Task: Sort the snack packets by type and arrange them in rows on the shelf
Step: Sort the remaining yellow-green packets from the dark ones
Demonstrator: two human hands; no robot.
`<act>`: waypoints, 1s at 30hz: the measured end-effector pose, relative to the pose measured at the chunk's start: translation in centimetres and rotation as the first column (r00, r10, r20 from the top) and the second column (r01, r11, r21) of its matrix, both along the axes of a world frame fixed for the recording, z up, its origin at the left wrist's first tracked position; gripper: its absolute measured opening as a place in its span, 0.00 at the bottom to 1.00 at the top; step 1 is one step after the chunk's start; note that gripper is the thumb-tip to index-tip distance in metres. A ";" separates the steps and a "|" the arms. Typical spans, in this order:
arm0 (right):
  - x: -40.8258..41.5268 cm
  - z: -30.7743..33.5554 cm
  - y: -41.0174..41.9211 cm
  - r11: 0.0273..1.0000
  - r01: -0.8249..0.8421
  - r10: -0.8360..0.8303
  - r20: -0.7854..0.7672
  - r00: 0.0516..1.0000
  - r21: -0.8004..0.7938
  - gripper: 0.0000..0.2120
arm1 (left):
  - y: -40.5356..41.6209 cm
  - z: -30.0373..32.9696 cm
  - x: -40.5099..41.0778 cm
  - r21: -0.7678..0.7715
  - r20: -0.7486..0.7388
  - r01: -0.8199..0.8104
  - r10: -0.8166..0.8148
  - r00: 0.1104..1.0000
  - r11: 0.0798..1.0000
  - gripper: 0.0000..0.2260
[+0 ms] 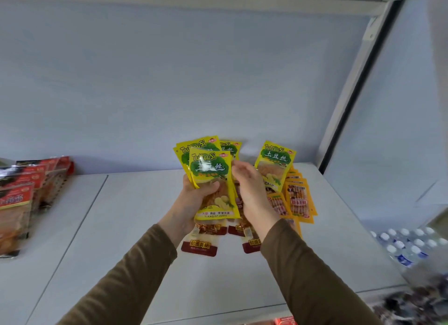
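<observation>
Together, left hand (194, 198) grip clamps yellow "TuDouSi" packets (209, 172); right hand (249, 189) fingers loosely apart.

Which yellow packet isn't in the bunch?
The yellow packet on the right, standing alone behind the right hand. The other yellow packets are fanned together in the left hand.

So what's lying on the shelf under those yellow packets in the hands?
Under the fanned yellow-green packets held in the left hand, dark red-and-clear packets lie on the white shelf. The hands cover their top halves.
</observation>
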State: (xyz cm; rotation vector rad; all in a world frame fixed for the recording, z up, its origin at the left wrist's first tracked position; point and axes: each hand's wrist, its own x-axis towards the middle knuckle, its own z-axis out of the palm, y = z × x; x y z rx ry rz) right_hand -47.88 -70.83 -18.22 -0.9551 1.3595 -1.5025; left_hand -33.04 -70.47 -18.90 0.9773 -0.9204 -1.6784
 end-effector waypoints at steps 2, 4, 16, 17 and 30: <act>-2.8 0.2 -0.5 0.996 0.086 -0.083 -0.173 0.981 0.007 0.12 | -0.3 -0.3 0.6 0.023 -0.018 0.019 -0.019 1.000 1.000 0.27; -6.5 0.0 -1.1 0.962 0.274 -0.249 -0.485 0.838 -0.021 0.26 | -0.5 -0.6 1.3 0.062 -0.030 0.026 -0.024 0.999 0.998 0.27; -10.9 -1.1 -5.4 0.947 0.320 -0.283 -0.499 0.819 -0.013 0.31 | -0.8 -1.3 3.6 0.044 -0.019 -0.093 0.094 0.995 0.995 0.27; -11.1 -0.9 -5.5 0.951 0.305 -0.301 -0.390 0.870 -0.053 0.28 | -0.9 -1.2 3.9 0.038 -0.028 -0.102 0.103 0.994 0.994 0.27; -2.5 -1.2 -9.3 0.971 0.031 0.048 -0.323 0.945 0.236 0.22 | -1.0 -2.0 5.8 0.046 -0.079 -0.191 0.194 0.978 0.981 0.26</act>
